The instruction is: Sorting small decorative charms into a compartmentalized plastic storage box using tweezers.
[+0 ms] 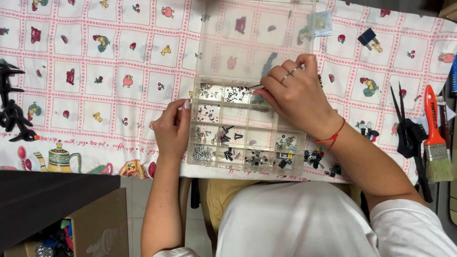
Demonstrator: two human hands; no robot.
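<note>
Right hand (296,90) pinching tweezers (253,87) over parts organizer (247,128), left hand (172,127) steadying

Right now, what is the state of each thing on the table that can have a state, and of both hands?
Clear compartment box: open, some compartments hold small screws, some bare.
Box lid: folded back flat on the tablecloth.
Tweezers: pinched in the right hand, tip over an upper compartment.
Right hand: closed on the tweezers.
Left hand: resting against the box's left wall.
Orange-handled brush: lying flat, untouched.
</note>
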